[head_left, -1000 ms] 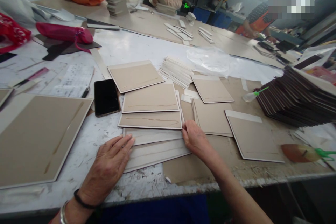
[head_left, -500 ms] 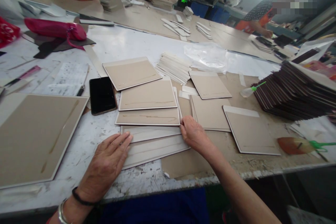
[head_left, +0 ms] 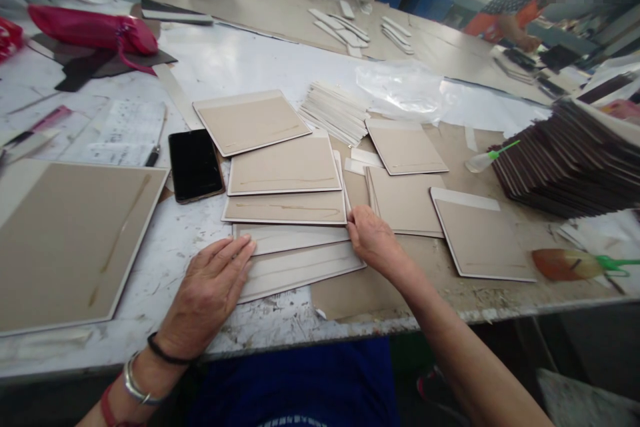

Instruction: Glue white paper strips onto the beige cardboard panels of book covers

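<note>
My left hand (head_left: 213,290) lies flat with its fingers stretched out, the tips resting on the left end of a pale cardboard panel (head_left: 300,238). At that panel's right end my right hand (head_left: 374,240) is closed, thumb and fingers pinching the edge; the fingertips are partly hidden. A lower panel (head_left: 305,272) sticks out toward me from beneath. Overlapping above are a beige panel (head_left: 285,209) with a brown glue streak, a second streaked panel (head_left: 285,167) and a tilted panel (head_left: 253,121) at the top.
Left lie a large streaked panel (head_left: 75,240) and a phone (head_left: 196,165). On the right are more panels (head_left: 483,240), an amber glue bottle (head_left: 565,264), a small green-tipped bottle (head_left: 483,161) and a dark-edged stack (head_left: 565,160). White strips (head_left: 334,113) lie behind. Two people work across the table.
The camera view has tilted down slightly, so the table sits higher in the picture. Both hands keep the same places on the panels, which have not visibly shifted.
</note>
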A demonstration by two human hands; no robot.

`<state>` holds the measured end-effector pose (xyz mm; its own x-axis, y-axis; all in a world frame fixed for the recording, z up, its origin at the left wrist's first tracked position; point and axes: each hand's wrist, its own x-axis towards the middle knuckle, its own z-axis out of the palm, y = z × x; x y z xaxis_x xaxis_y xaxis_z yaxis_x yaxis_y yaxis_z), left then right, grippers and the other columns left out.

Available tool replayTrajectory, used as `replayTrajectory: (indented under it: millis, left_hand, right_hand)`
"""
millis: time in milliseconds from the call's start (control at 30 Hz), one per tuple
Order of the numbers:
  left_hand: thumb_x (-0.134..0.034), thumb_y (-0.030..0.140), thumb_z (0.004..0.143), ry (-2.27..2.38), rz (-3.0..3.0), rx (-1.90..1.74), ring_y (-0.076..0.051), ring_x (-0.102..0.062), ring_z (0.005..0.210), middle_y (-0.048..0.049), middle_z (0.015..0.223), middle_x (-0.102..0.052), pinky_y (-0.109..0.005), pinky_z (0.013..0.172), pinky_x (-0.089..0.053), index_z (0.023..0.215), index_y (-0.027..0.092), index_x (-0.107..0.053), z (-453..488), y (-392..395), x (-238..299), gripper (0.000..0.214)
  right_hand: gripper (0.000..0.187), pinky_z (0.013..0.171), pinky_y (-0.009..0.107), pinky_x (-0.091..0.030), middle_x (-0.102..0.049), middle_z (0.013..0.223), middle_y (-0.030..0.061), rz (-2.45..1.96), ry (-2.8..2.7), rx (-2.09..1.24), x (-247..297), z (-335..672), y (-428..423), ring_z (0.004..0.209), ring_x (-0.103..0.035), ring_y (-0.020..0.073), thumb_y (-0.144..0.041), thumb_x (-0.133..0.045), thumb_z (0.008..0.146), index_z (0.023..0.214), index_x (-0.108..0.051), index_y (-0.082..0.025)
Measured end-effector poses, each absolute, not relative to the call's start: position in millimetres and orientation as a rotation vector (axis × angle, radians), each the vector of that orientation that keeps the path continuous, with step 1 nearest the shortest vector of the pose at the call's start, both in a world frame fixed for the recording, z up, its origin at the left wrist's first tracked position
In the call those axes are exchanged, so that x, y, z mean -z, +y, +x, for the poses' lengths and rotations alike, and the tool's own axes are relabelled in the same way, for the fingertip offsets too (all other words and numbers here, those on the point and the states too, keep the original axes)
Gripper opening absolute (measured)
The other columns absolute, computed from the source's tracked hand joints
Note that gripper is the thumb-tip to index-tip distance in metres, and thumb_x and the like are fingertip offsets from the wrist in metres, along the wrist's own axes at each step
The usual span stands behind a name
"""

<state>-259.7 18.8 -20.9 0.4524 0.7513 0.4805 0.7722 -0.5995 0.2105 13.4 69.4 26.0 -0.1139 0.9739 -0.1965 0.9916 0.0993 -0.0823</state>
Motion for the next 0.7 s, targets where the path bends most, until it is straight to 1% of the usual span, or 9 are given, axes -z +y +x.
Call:
replayTrajectory:
  millis: [133, 500, 700]
  left_hand:
    - [-0.052, 0.011, 0.081, -1.408, -2.654, 0.851, -0.025, -0.047, 0.109, -0.0117, 0.119, -0.055, -0.043, 0.094, -0.043, 0.125, 0.015, -0.045, -260.1, 18.2, 20.6, 0.044]
    - [-0.052, 0.011, 0.081, -1.451, -2.667, 0.855, -0.026, -0.046, 0.109, -0.0112, 0.119, -0.056, -0.044, 0.092, -0.043, 0.121, 0.015, -0.049, -259.6, 17.1, 20.3, 0.041]
    - [-0.051, 0.011, 0.082, -1.475, -2.648, 0.856, -0.024, -0.045, 0.109, -0.0103, 0.118, -0.056, -0.042, 0.092, -0.044, 0.120, 0.014, -0.049, -258.8, 15.9, 20.4, 0.038]
  right_hand:
    - [0.010, 0.069, 0.025, -0.035, -0.054, 0.090, 0.0078, 2.030, 2.318, 0.312, -22.1, 15.9, 68.8, 0.082, -0.051, 0.0181, -0.016, -0.040, 0.085, 0.090, -0.049, -0.016]
    - [0.006, 0.066, 0.025, -0.034, -0.053, 0.083, 0.0054, 1.999, 2.343, 0.440, -20.3, 23.4, 75.3, 0.075, -0.049, 0.0166, -0.016, -0.042, 0.084, 0.084, -0.047, -0.018]
    - [0.006, 0.068, 0.025, -0.036, -0.051, 0.080, 0.0049, 1.982, 2.416, 0.466, -17.4, 26.5, 75.6, 0.074, -0.048, 0.0167, -0.015, -0.040, 0.083, 0.080, -0.045, -0.018]
